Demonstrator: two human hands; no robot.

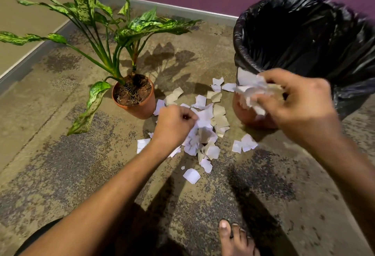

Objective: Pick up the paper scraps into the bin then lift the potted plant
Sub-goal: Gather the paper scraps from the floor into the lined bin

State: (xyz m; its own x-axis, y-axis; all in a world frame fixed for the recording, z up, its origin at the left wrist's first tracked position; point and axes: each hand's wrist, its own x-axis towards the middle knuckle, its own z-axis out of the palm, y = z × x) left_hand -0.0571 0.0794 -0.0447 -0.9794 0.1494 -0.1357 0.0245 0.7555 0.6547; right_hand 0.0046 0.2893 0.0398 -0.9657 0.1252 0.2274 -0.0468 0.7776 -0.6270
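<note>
We clutch a wad of paper scraps [251, 91] in our right hand [300, 103] at the bin [304, 38] rim, two o'clock; left hand [174, 126] fingers pinch the floor pile beside the potted plant [134, 95]. Loose pieces could flutter outside.

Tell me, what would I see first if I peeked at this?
First the heap of torn paper scraps on the floor in the middle, with the left hand grabbing into it. The right hand holds a crumpled bunch by the black-lined bin. At left stands the potted plant.
</note>
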